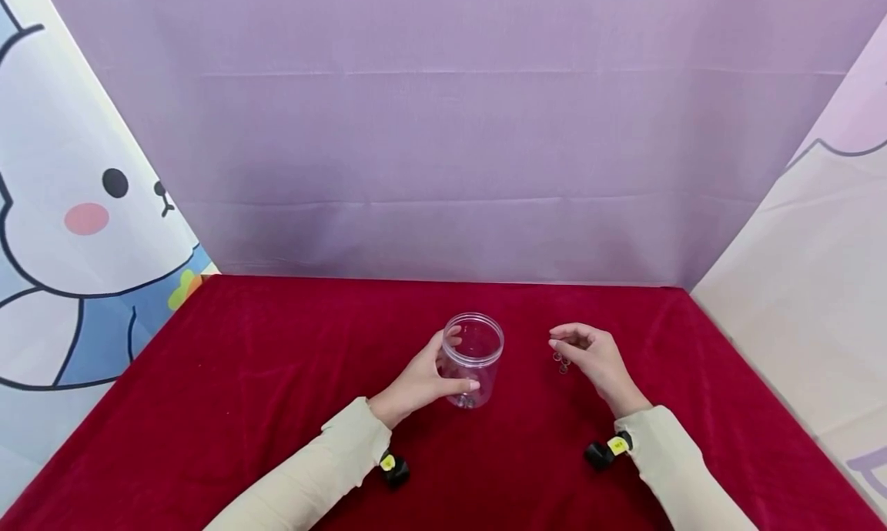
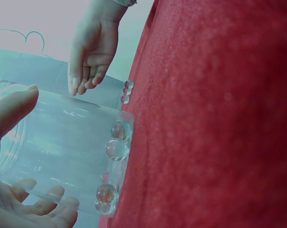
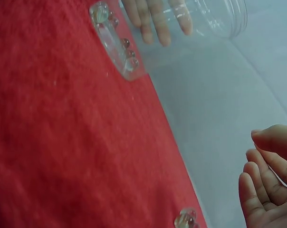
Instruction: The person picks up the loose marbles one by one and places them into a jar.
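Note:
A clear plastic jar (image 1: pixel 478 373) with an open top stands upright on the red cloth. Around its side my left hand (image 1: pixel 419 381) grips it, thumb in front and fingers behind. Several clear glass marbles (image 2: pixel 117 149) lie on the jar's bottom. To the right of the jar, my right hand (image 1: pixel 592 358) hovers above a small cluster of clear marbles (image 3: pixel 185 219) on the cloth. Its fingers are loosely bent, the thumb near the index finger, and in the right wrist view nothing shows between them. The hand partly covers the cluster in the head view.
Red cloth (image 1: pixel 208 408) covers the table. A lilac fabric backdrop (image 1: pixel 443 146) rises behind its far edge, with a cartoon-printed panel (image 1: pixel 62 300) on the left and a pale panel (image 1: pixel 818 300) on the right. Each wrist carries a black camera (image 1: pixel 599 455).

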The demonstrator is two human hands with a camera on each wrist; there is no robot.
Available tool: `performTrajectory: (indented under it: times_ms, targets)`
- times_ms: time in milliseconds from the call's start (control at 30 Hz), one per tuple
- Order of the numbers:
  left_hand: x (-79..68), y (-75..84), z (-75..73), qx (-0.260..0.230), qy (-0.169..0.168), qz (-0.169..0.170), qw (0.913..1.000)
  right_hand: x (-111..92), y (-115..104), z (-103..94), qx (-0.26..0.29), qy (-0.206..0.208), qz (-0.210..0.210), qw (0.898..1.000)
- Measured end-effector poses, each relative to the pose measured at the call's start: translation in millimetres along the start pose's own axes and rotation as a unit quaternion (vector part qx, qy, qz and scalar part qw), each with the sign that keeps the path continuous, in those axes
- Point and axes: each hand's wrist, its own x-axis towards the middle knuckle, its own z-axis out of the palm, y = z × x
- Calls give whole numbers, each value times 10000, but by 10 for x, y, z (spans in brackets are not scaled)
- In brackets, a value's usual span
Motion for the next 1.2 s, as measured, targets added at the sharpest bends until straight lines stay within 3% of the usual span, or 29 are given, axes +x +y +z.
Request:
performTrajectory:
  times_ms: [200,533,767,1200]
  targets:
    - [16,-11,-2,33,3,20,10000,10,72,-69,-72,65,-26,9999]
    - [33,-11,12,-2,12,42,10000,21,178,-184,-659,43,432,9969]
    - [29,-22,20,15,23,23,10000,30,238,-238,-815,90,518,9953]
    - [14,-23,6,9,14,13,10000,48,322,-294,-1079,-206,751,9911]
